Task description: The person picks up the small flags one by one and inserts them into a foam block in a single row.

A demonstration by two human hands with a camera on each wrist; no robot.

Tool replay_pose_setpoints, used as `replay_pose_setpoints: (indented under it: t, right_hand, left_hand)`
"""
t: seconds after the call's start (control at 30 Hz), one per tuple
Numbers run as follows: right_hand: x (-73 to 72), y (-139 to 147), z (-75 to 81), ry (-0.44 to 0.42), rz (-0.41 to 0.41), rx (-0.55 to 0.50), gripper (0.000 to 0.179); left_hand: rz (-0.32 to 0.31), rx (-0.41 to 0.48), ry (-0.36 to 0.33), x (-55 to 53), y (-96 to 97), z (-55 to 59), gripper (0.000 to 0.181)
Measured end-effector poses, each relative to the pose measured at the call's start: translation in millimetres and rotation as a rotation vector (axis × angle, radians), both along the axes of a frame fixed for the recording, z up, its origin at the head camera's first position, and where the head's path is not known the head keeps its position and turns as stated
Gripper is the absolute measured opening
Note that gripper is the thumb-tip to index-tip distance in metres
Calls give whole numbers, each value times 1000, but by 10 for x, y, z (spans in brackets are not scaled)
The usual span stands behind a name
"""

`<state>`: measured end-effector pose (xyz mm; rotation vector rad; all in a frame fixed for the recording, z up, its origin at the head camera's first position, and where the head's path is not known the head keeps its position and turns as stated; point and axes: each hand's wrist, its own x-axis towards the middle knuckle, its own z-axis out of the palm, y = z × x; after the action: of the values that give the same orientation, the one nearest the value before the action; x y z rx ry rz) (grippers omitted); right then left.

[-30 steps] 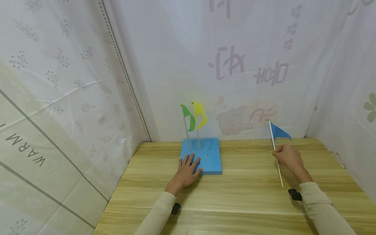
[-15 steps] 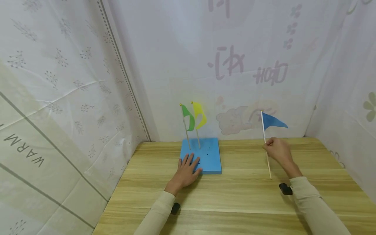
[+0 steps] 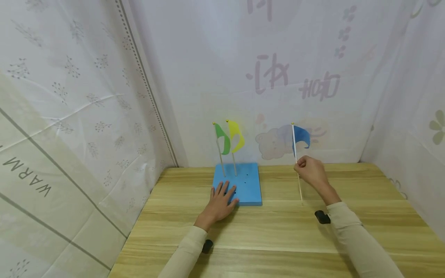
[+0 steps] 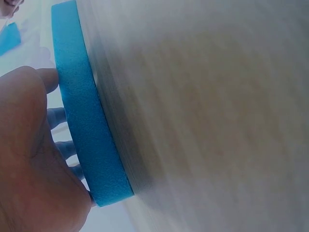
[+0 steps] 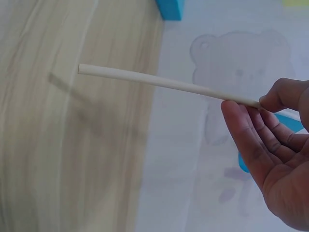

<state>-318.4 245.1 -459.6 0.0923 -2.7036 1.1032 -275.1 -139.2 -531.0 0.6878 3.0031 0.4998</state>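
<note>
A light blue foam board (image 3: 248, 195) with several small holes lies on the table. My left hand (image 3: 219, 201) rests on its front left part with the fingers spread; the left wrist view shows the board's edge (image 4: 89, 111) beside that hand. A green flag (image 3: 223, 139) and a yellow flag (image 3: 236, 137) stand in the board's back left, leaning slightly. To the right of the board, my right hand (image 3: 313, 173) pinches the stick of a blue flag (image 3: 301, 137). In the right wrist view the stick's bare lower end (image 5: 125, 75) hangs free above the table, between thumb and fingers higher up.
The wooden table (image 3: 278, 239) reaches back to a patterned white curtain (image 3: 208, 77), which also closes in the left and right sides. A black wrist camera (image 3: 322, 217) sits under the right forearm and another one (image 3: 207, 246) under the left.
My right hand has carried the blue flag leftward and slightly up, towards the board, and the flag stands more upright in view. My left hand and the board have stayed in place.
</note>
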Motion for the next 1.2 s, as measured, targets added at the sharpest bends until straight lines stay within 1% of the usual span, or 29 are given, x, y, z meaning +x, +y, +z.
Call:
replay_pose_setpoints:
  t: [0.13, 0.33, 0.43, 0.57, 0.67, 0.9, 1.07, 1.2]
  right_hand:
    - [-42, -127, 47, 7, 24, -11, 20]
    - [-115, -313, 100, 50, 48, 26, 18]
    - [-153, -411, 128, 71, 54, 28, 17]
    - [-197, -537, 163, 95, 79, -11, 16]
    - [-233, -620, 177, 129, 99, -38, 15]
    - [-327, -835, 216, 208, 110, -47, 12]
    - [-381, -985, 251, 267, 132, -60, 12]
    - [-433, -1089, 261, 288, 141, -75, 12]
  left_hand:
    - [-2, 5, -5, 5, -1, 13, 62]
    - [-1, 6, -6, -4, -2, -6, 63]
    - [0, 10, -6, -10, -1, -8, 62]
    - [-3, 18, -4, -9, 3, 2, 61]
    - [-9, 20, 2, -11, 4, 2, 61]
    - [-1, 19, -16, 1, 2, -3, 62]
    - [0, 16, -19, 1, -1, -1, 62]
    - [2, 15, -14, -9, -6, -2, 62]
